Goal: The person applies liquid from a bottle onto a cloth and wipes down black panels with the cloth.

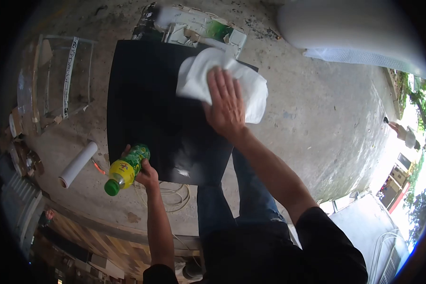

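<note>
My left hand (146, 174) is wrapped round a plastic bottle (126, 168) with a yellow and green label. The bottle is tilted, its green cap towards the lower left, over the near left edge of a black panel (144, 94). My right hand (227, 106) lies flat with stretched fingers on a folded white cloth (194, 75), pressing it against the panel's far right part. The cloth hangs past the right edge. A pale shiny patch shows on the panel's near part. My right thumb is mostly hidden.
Under the panel's far end stands a worn, paint-stained support (199, 23). A white roll (78, 164) and a coiled cable (177, 198) lie on the concrete floor to the left. A clear-sided frame (66, 78) stands farther left. Large wrapped rolls (350, 28) lie far right. A person (403, 135) is outside.
</note>
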The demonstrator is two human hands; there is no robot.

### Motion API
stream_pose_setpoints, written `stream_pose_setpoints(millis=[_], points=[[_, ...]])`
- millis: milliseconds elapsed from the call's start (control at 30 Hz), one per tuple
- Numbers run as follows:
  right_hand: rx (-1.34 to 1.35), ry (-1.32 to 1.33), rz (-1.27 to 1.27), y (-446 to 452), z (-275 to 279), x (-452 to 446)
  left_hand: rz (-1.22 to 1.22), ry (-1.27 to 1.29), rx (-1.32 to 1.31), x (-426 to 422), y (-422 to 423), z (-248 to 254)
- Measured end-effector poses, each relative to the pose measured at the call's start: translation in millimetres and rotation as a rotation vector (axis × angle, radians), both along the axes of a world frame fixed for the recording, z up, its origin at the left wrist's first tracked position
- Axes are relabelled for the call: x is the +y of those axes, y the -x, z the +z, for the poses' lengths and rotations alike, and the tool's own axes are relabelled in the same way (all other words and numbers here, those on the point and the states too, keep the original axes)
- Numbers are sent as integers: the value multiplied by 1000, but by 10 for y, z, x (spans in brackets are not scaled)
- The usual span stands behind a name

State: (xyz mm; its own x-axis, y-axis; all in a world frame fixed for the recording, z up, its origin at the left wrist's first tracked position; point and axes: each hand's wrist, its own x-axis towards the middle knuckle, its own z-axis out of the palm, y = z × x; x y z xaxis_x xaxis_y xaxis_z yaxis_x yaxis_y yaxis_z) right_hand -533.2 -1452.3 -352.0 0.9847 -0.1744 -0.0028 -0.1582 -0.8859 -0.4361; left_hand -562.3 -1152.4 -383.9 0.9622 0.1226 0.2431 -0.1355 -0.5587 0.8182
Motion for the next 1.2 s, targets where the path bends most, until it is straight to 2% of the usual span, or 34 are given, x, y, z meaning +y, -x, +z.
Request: stream_pose_setpoints(millis=[33,100,133,167,200,233,300,333,367,400,433,500,533,567,633,667,733,767,800,867,933,1000,1033,1067,1133,1200], points=[[-38,75,-75,-44,-15,21,-8,1,6,12,-5,1],[398,56,222,469,39,474,-33,-22,32,71,14,43],[254,63,361,996,-107,813,-46,-34,45,103,26,65],[299,110,529,1370,0,1117,-59,-17,22,104,30,35],[69,-50,513,1785,1,1326,-79,1,0,108,10,4],[212,-277,610,1934,60,1319,-76,-1,-14,131,-5,-16],[292,-175,526,1907,5,1199,-79,-74,-6,117,2,30],[386,-270,432,1631,5,903,-83,-63,-31,88,-4,38],[394,-254,265,1401,5,597,-88,-65,-32,87,9,29],[156,-197,86,1262,-15,332,-91,-68,-38,96,16,27],[161,-50,-72,1016,100,207,-96,-59,-27,81,16,38],[75,4,-175,1033,-98,400,-88,-48,-10,129,50,23],[208,-89,-107,1204,14,628,-75,-27,-4,126,19,14],[377,-149,65,1529,51,916,-82,-24,-12,104,-10,23],[450,-205,356,2333,52,1466,-133,-42,6,76,-5,69],[415,-112,410,2539,92,1580,-142,-44,8,90,-7,62],[409,-223,409,2423,7,1428,-117,-38,2,134,3,7],[450,-254,311,2069,92,1188,-122,-43,17,140,40,20],[435,-266,109,1640,157,871,-99,-20,9,114,37,31],[114,-61,-93,968,83,326,-108,-26,-4,92,-3,51],[20,19,-193,773,-27,389,-120,-25,-9,144,51,26],[180,-33,38,1291,-20,905,-101,44,25,148,25,-5],[253,-154,212,1561,62,1178,-99,50,19,125,26,-23],[291,-86,336,1735,105,1294,-117,18,2,141,57,-8],[279,-199,322,1529,79,1120,-117,-7,-13,129,17,-2],[221,-128,116,783,93,687,-106,-13,11,156,48,9]])
